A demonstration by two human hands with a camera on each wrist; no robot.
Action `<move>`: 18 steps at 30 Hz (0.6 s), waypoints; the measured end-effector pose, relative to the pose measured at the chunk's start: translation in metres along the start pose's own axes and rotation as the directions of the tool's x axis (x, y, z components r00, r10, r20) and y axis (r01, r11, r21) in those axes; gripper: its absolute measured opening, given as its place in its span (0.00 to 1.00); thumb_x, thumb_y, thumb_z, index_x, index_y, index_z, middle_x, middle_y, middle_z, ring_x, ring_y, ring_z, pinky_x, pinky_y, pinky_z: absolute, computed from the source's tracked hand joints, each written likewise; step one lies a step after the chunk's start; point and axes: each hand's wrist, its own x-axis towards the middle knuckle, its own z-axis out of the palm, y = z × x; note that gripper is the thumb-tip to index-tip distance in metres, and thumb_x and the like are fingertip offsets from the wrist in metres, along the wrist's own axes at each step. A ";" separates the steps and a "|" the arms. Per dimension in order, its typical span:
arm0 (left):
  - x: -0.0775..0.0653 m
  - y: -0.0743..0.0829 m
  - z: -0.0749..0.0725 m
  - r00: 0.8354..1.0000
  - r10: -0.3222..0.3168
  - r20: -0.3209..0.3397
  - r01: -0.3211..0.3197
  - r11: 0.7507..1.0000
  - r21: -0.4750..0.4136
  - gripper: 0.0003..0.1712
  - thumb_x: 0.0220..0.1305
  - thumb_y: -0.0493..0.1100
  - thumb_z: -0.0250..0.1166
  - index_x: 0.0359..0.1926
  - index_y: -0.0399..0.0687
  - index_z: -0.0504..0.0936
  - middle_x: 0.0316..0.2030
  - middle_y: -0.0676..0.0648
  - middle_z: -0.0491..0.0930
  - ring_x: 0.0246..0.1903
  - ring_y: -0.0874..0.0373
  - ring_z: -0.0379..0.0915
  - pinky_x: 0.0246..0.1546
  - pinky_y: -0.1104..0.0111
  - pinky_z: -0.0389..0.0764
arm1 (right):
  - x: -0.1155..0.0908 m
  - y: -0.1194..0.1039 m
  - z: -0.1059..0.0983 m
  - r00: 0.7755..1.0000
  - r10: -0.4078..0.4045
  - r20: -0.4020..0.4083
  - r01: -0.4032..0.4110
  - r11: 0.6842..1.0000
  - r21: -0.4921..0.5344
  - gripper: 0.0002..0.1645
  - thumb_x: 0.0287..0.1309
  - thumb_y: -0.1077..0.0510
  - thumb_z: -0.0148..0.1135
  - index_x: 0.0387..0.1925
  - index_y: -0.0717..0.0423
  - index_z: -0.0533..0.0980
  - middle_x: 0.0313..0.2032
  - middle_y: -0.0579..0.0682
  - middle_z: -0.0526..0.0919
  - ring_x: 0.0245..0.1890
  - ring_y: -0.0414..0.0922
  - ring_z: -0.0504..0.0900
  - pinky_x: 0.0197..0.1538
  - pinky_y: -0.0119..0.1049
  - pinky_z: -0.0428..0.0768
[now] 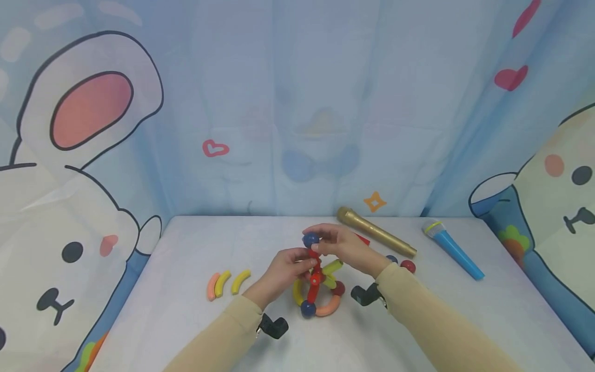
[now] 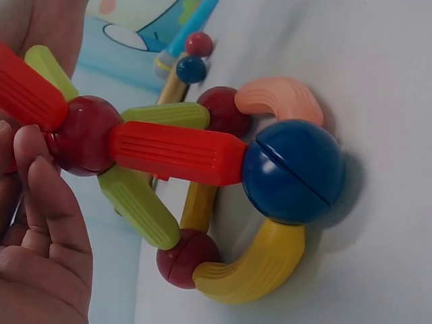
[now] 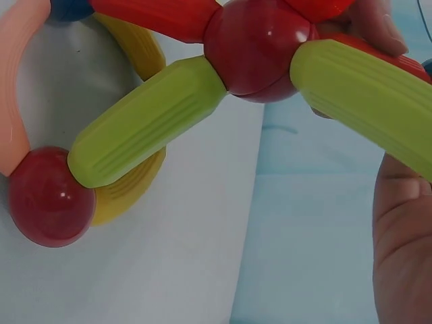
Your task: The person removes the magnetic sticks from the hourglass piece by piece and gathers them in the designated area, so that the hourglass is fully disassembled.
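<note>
White tabletop [image 1: 176,258] beneath; left fingers [image 1: 303,266] and right fingers [image 1: 327,249] pinch a red rod [image 1: 313,253] just below a blue ball [image 1: 310,239].

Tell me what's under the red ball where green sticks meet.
A red rod and two lime-green rods slope down to a ring: a blue ball, two dark red balls, a pink arc, two yellow arcs. From the left wrist, the red rod partly hides the far yellow arc.

Head view: upper red rod [image 1: 313,253] part-hidden by left hand [image 1: 285,268]; red piece [image 1: 362,239] part-hidden behind right hand [image 1: 341,244], at its 3 o'clock; left sleeve [image 1: 223,336] cut off at 7. Left-wrist view: blue microphone [image 2: 196,27] blurred, cut off at 12. Right-wrist view: green rod [image 3: 378,101] runs out at 3, salmon arc [image 3: 13,88] at 10.
</note>
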 end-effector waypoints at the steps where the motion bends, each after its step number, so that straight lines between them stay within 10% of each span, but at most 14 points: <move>1: 0.001 0.000 0.001 1.000 0.003 -0.004 -0.003 1.000 0.007 0.19 0.70 0.46 0.64 0.56 0.39 0.82 0.40 0.50 0.85 0.35 0.55 0.80 0.45 0.64 0.82 | 0.000 0.001 -0.001 1.000 -0.003 0.001 0.003 1.000 0.002 0.25 0.66 0.50 0.63 0.63 0.47 0.75 0.53 0.49 0.81 0.51 0.51 0.79 0.54 0.53 0.78; 18: -0.001 0.001 0.004 1.000 0.011 -0.018 -0.012 1.000 -0.022 0.13 0.69 0.43 0.66 0.52 0.47 0.83 0.46 0.48 0.86 0.43 0.56 0.81 0.46 0.64 0.82 | -0.030 0.035 -0.036 0.990 0.024 -0.141 0.036 0.914 0.405 0.27 0.72 0.58 0.56 0.69 0.52 0.66 0.67 0.60 0.67 0.60 0.52 0.74 0.61 0.38 0.74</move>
